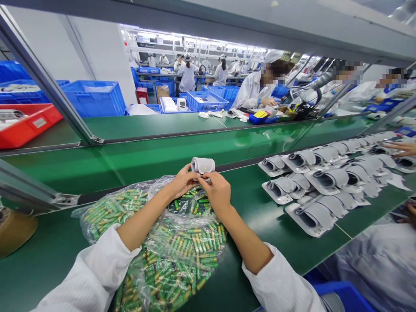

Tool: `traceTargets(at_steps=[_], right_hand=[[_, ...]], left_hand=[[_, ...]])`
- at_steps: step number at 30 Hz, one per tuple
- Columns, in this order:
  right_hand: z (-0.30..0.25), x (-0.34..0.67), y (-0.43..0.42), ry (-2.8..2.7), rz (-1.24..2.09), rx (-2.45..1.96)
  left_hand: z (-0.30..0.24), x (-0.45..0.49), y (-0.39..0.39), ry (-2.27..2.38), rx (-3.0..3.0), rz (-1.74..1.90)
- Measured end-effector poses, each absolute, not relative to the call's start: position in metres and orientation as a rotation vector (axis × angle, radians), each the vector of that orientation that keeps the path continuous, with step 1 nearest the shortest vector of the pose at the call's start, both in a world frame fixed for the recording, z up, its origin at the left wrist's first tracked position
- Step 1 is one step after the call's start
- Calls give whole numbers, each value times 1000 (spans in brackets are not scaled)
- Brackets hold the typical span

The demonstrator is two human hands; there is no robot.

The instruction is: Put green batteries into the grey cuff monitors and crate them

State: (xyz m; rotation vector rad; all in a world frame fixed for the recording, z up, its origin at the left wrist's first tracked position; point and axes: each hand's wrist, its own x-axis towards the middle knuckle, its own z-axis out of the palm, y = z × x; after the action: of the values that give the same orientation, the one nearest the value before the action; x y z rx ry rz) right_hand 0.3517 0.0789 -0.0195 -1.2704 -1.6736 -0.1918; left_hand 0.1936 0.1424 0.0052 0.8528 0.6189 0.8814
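My left hand [184, 181] is closed on a wrist blood pressure monitor with a rolled grey cuff [203, 165], its cuff pointing up and away from me. At the near end of the monitor, the fingers and thumb of my right hand [217, 190] are pinched together, touching it. Something small and dark shows between the fingertips; what it is, I cannot make out. Under both forearms lie clear plastic bags full of green and gold batteries [175, 260]. Several loose batteries [198, 207] show in the bag opening just below my hands.
Rows of similar cuffed monitors [320, 212] lie on the green table [253, 216] to the right, with another person's hand [404, 148] at their far end. A brown tape roll [14, 232] is at the left. Metal posts [48, 78] frame the bench; co-workers sit beyond.
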Motion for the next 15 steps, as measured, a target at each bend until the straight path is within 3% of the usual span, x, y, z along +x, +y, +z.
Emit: traceTargets(at_steps=[15], right_hand=[[-11, 343, 78, -1544, 93, -1244]], left_hand=[[0, 199, 147, 650, 788, 965]])
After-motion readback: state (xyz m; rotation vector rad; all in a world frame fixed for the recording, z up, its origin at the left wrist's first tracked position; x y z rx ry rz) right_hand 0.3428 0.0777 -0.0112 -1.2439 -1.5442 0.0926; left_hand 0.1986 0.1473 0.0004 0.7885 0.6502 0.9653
